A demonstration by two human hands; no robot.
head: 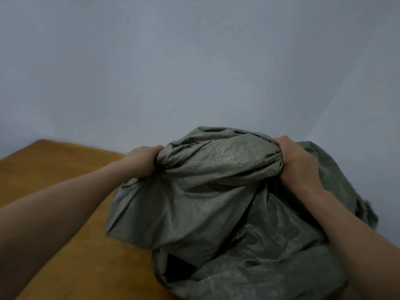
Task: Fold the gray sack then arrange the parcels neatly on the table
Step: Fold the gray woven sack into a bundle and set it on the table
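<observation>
A big gray woven sack (216, 202) bulges in front of me, crumpled and full-looking, over the right part of the wooden table (65, 169). My left hand (145, 159) grips a bunched fold at the sack's upper left. My right hand (296, 161) grips a bunched fold at its upper right. The stretch of fabric between the two hands is pulled taut. A dark opening shows low in the sack near the bottom. No parcels are visible; whatever is inside is hidden by the fabric.
The orange-brown tabletop runs from the left to the bottom middle, its far edge meeting a plain pale blue-gray wall (194, 61). The sack's frayed edge hangs on the right.
</observation>
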